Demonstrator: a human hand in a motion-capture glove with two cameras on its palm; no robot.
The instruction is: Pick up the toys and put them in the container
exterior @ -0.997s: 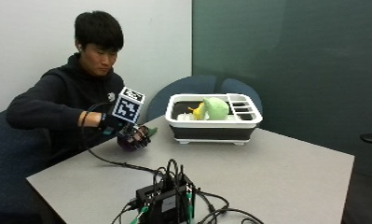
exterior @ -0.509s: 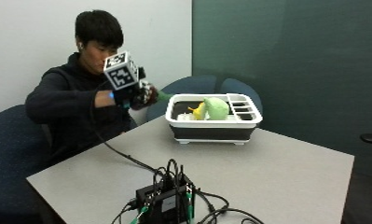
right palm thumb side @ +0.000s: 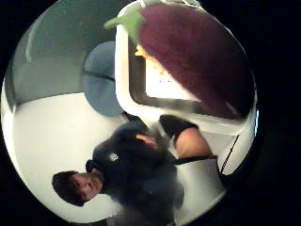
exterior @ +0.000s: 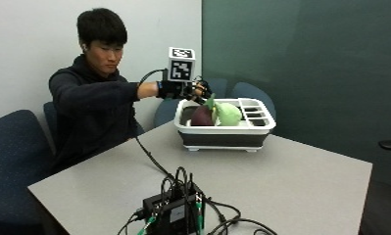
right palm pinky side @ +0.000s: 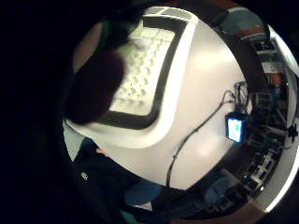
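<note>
Dark green wall panels and blue chairs frame a grey bench [exterior: 293, 176] in the outside view, where a white-and-black container [exterior: 224, 131] sits near the far edge. The gloved right hand [exterior: 185, 91] hovers just over the container's near corner. A purple eggplant toy [exterior: 203, 115] with a green stem stands in the container beside a pale green toy [exterior: 228, 113]. Whether the fingers clasp the eggplant or have let it go, I cannot tell from here.

Seen from the little finger side, the container's dimpled floor [right palm pinky side: 140, 70] lies below the palm, with a dark purple blur close by.

From the thumb side, the eggplant toy [right palm thumb side: 197, 61] fills much of the view over the container rim [right palm thumb side: 123, 89].

Judging the risk: released so near the rim, the eggplant could tip out onto the bench. No readable writing or brand shows anywhere.
</note>
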